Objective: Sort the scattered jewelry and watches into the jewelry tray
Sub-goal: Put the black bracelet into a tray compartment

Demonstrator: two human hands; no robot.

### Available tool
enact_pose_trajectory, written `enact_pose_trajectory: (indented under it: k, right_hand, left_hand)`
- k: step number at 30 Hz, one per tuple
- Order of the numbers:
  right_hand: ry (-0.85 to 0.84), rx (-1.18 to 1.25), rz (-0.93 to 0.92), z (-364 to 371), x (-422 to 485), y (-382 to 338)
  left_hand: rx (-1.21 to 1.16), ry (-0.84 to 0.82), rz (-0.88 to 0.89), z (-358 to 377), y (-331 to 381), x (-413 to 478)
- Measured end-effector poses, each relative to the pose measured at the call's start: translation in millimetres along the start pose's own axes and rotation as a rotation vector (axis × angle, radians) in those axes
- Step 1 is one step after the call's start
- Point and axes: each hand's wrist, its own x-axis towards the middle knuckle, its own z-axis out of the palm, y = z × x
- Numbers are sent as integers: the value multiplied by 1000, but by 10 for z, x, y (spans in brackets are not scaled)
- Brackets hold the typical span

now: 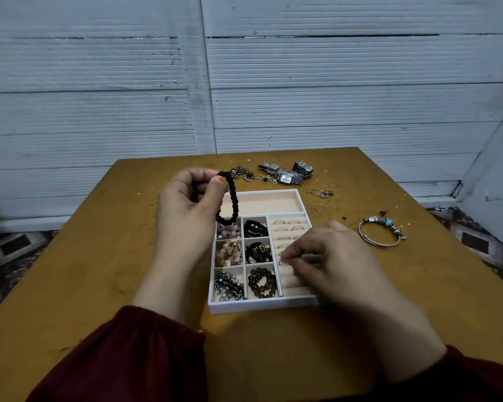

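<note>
The white jewelry tray [262, 306] sits mid-table, its small compartments filled with bead bracelets and its right side holding rings in padded slots. My left hand [186, 204] is raised over the tray's left edge, pinching a black bead bracelet [232, 198] that dangles from thumb and fingers. My right hand [328, 262] rests over the ring rolls, fingertips pinched on a thin ring [283, 260]. Behind the tray lie watches [286, 173], tangled chains [246, 174] and loose rings [321, 194].
A charm bangle [382, 231] with blue beads lies on the right of the wooden table [99, 242]. The tray's long top compartment [262, 202] holds nothing. A grey panelled wall stands behind the table.
</note>
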Motion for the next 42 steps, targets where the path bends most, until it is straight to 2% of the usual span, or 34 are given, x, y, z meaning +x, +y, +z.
enact_pose_trajectory:
  k: [15, 19, 21, 23, 27, 31, 42]
  right_hand:
    - [-6, -21, -17, 22, -1, 13]
    - [158, 8, -17, 4, -9, 58]
    - [268, -71, 36, -5, 24, 132]
    - [309, -133, 108, -14, 85, 226]
    - [140, -131, 226, 15, 182, 395]
    - [2, -119, 225, 85, 191, 468]
    - [-76, -195, 172, 155, 213, 507]
  left_hand:
    - [0, -12, -21, 49, 13, -34]
    - [-4, -24, -22, 50, 41, -62]
    - [2, -29, -11, 48, 47, -65]
    - [9, -32, -2, 56, 56, -61]
    - [12, -52, -1, 87, 88, -77]
    - [8, -77, -4, 123, 105, -108]
    - [9, -138, -40, 151, 157, -235]
